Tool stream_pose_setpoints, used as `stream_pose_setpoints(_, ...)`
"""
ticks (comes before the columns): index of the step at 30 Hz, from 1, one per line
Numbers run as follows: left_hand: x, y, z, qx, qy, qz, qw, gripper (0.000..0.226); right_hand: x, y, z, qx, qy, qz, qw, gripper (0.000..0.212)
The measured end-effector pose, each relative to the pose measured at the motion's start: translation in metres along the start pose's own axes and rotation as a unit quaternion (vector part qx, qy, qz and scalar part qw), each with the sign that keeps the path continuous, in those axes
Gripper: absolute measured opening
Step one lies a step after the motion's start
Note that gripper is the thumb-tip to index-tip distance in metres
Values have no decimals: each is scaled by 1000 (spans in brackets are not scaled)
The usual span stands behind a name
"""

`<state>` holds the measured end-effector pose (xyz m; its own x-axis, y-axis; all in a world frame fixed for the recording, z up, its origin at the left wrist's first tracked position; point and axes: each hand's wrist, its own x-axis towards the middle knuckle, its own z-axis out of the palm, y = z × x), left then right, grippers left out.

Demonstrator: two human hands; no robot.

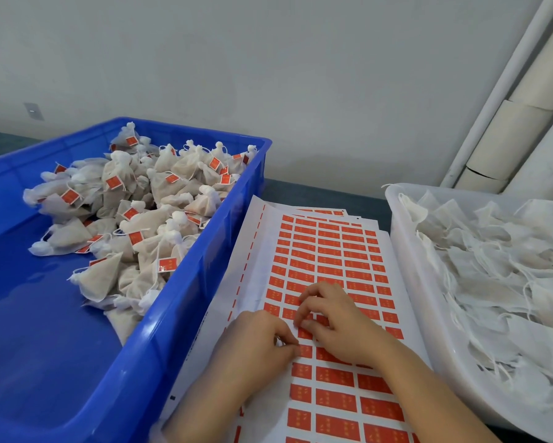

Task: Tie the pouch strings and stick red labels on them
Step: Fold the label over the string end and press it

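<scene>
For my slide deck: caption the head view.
Left hand and right hand pick at a red label sheet between blue crate and white tub.

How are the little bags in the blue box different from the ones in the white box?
The blue-crate pouches carry red labels on their strings; the white-tub pouches have none. The blue-crate pouches are bunched shut at the neck and look plump; the white-tub pouches lie flat with loose strings. Both are white fabric pouches with drawstrings.
</scene>
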<state>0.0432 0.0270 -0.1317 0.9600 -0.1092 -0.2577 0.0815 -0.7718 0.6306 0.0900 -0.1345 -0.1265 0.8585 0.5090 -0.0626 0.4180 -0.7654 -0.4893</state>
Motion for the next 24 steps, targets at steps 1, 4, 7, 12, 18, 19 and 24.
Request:
stream_pose_setpoints(1, 0, 0, 0, 1, 0, 0, 1000, 29, 1, 0, 1, -1, 0, -2, 1000, 16)
stream_pose_setpoints(4, 0, -1, 1, -4, 1, -1, 1000, 29, 1, 3, 2, 4, -5, -13, 1000, 20)
stream_pose_setpoints(7, 0, -1, 1, -4, 1, -3, 1000, 29, 0, 5, 3, 6, -2, -23, 1000, 21)
stream_pose_setpoints(12, 0, 0, 0, -3, -1, -7, 1000, 29, 1, 8, 1, -12, -19, -25, 999, 20)
stream_pose_setpoints(18, 0, 1, -1, -1, -1, -9, 1000, 29, 3, 7, 1, 3, -10, -26, 1000, 21)
stream_pose_setpoints(19, -1, 1, -1, -2, -2, -10, 1000, 29, 2, 8, 0, 2, -10, -26, 1000, 22)
stream_pose_setpoints(24, -1, 1, -1, -3, -1, -10, 1000, 28, 0, 10, 2, 9, -10, -30, 999, 23)
